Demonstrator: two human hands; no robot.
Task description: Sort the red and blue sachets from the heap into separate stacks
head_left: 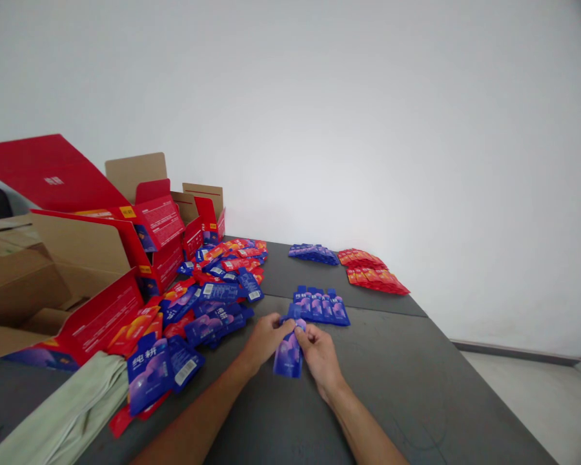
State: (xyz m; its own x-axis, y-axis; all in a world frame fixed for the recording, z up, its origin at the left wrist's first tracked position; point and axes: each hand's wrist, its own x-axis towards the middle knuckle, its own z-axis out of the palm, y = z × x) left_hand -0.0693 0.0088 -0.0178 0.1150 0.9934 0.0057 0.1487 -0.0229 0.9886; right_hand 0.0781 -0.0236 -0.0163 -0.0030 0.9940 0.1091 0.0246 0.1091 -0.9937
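Observation:
Between my two hands is a blue-purple sachet (288,359), its top end pinched and its lower part hanging toward me. My left hand (267,337) is closed on its upper left side. On the upper right side, my right hand (319,352) grips it with thumb and fingers. Just beyond my fingertips, a row of overlapping blue sachets (323,306) lies face up on the grey table (368,381). To the left of my left hand, a loose pile of blue sachets (217,323) mixed with red sachets (134,328) spreads along the table.
Opened red cardboard boxes (111,310) stand along the left side, flaps up. A pale green cloth (72,413) lies at front left. Near the wall are a fanned blue stack (314,253) and two red stacks (375,279). The table's right edge slants toward me.

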